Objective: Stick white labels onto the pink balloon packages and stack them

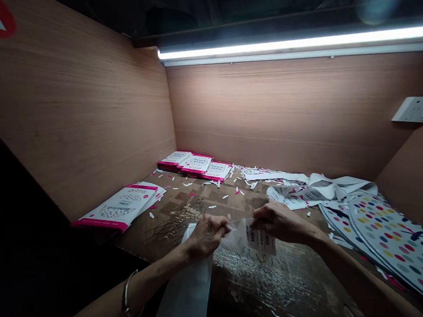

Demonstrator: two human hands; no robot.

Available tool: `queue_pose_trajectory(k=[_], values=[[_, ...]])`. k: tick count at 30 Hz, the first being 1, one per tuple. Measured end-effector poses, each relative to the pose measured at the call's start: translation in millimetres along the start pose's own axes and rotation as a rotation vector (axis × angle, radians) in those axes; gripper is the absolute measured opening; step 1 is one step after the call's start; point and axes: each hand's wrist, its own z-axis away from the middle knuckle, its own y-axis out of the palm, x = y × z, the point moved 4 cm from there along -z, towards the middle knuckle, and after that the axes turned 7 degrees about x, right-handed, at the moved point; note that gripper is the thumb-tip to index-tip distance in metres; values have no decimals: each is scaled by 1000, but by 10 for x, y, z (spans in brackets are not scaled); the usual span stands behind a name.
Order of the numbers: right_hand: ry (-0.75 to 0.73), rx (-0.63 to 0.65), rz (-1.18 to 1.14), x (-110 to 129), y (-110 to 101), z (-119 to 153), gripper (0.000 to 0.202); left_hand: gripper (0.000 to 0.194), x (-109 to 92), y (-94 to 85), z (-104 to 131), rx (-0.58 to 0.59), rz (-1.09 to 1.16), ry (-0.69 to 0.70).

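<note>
My left hand [207, 236] is closed in a pinch on a translucent strip, bare of print here. Below this hand a long pale tail of backing strip [186, 294] hangs past the table's front edge. To its right, my right hand [275, 219] pinches the strip of barcode labels [260, 239], whose printed part hangs under the fingers. The strip is stretched between both hands, just above the worn tabletop [283, 285]. Whether the tail and the labels are one continuous piece is hidden behind the left hand.
Pink-and-white printed packets [124, 206] lie in a stack at the left, with more packets [196, 164] at the back wall. Curled printed label strips [302, 191] and paper scraps litter the back right. Polka-dot round boards [388, 229] lie at the right. Wooden panels [271, 105] enclose the table.
</note>
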Motion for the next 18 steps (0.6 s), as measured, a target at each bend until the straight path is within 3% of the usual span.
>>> queue_pose_trajectory(k=[4, 8, 10, 12, 15, 18], values=[[-13, 91, -88, 16, 12, -5, 8, 20, -67, -1, -41, 88, 63, 102], [-209, 169, -126, 157, 94, -109, 14, 16, -223, -47, -64, 241, 53, 214], [-320, 178, -167, 210, 186, -159, 26, 20, -235, -86, -51, 260, 71, 219], [-411, 77, -232, 245, 260, -180, 35, 24, -198, -111, -24, 211, 186, 157], [-501, -220, -201, 283, 311, -110, 36, 27, -100, -62, 14, 128, 584, -7], [-546, -372, -102, 310, 353, 35, 30, 35, 32, -58, 16, -74, 889, -162]])
